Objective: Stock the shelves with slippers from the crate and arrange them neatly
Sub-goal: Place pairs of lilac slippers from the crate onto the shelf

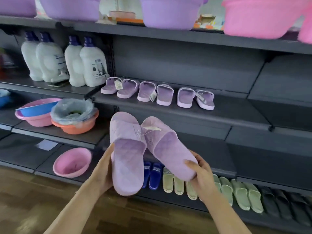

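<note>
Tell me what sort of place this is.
Probably a household-goods shop: metal shelving holds rows of tagged lilac slippers, detergent bottles and plastic basins.

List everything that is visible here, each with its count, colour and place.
Held slippers: two, lilac, one in each hand, before the shelves.
Shelf slippers: six, lilac, a row on the middle shelf.
Low slippers: two blue, several pale green, several black, bottom shelf; some are hidden.
Bottles: four, white with purple caps, left shelf.
Top basins: three purple, pink at the right, top shelf.
Left basins: four; pink with blue inside, orange with a plastic bag, pink lowest; left shelves.
Left hand: holds one held slipper.
Right hand: holds the other.
</note>
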`<state>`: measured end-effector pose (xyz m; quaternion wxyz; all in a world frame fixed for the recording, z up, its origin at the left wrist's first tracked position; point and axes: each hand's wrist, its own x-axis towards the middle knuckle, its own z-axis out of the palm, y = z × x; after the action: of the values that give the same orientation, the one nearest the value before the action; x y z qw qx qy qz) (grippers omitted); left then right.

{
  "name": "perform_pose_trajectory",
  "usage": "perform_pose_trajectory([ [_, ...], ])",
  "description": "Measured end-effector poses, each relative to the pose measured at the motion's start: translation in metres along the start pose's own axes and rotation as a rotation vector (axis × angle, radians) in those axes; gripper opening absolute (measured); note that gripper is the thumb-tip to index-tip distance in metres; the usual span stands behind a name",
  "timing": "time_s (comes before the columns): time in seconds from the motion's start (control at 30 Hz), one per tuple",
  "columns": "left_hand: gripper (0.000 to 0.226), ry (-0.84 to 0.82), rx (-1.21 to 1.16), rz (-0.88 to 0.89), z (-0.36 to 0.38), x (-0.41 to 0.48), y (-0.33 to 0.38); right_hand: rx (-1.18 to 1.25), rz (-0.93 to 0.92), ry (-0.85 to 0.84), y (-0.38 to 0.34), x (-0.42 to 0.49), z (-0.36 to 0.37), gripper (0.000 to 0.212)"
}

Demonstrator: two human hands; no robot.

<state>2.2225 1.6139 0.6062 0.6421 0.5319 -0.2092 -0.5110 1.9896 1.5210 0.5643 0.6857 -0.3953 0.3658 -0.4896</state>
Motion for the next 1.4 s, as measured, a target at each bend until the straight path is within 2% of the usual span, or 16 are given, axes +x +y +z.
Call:
perform_pose_trajectory([
  [0.2,0.031,-0.123,0.006,-0.004,0.119,0.034,-0.02,-0.024,-0.073,0.085,-0.065,0.021,-0.089,0.05],
  [0.3,0.029,-0.245,-0.054,-0.027,0.17,0.051,-0.029,-0.005,-0.103,0.14,-0.092,0.029,-0.127,0.048],
  [0.4,0.039,-0.411,-0.077,-0.087,0.211,0.068,-0.038,0.018,-0.142,0.195,-0.113,0.035,-0.158,0.05],
  [0.5,0.046,-0.5,-0.073,-0.126,0.25,0.091,-0.043,0.019,-0.179,0.25,-0.129,0.048,-0.184,0.052],
  [0.7,0.06,-0.67,-0.041,-0.084,0.314,0.153,-0.045,0.05,-0.259,0.379,-0.154,0.093,-0.22,0.032],
  [0.83,0.045,-0.73,-0.017,-0.055,0.355,0.197,-0.042,0.061,-0.307,0.461,-0.172,0.13,-0.235,0.031],
  [1.0,0.043,-0.732,0.037,-0.084,0.4,0.247,-0.045,0.067,-0.325,0.517,-0.19,0.169,-0.25,0.033],
  [1.23,0.06,-0.451,0.164,-0.133,0.447,0.3,-0.064,0.074,-0.314,0.517,-0.205,0.225,-0.27,0.033],
  [1.4,0.052,-0.323,0.342,-0.034,0.464,0.329,-0.072,0.06,-0.261,0.468,-0.212,0.268,-0.283,0.037],
])
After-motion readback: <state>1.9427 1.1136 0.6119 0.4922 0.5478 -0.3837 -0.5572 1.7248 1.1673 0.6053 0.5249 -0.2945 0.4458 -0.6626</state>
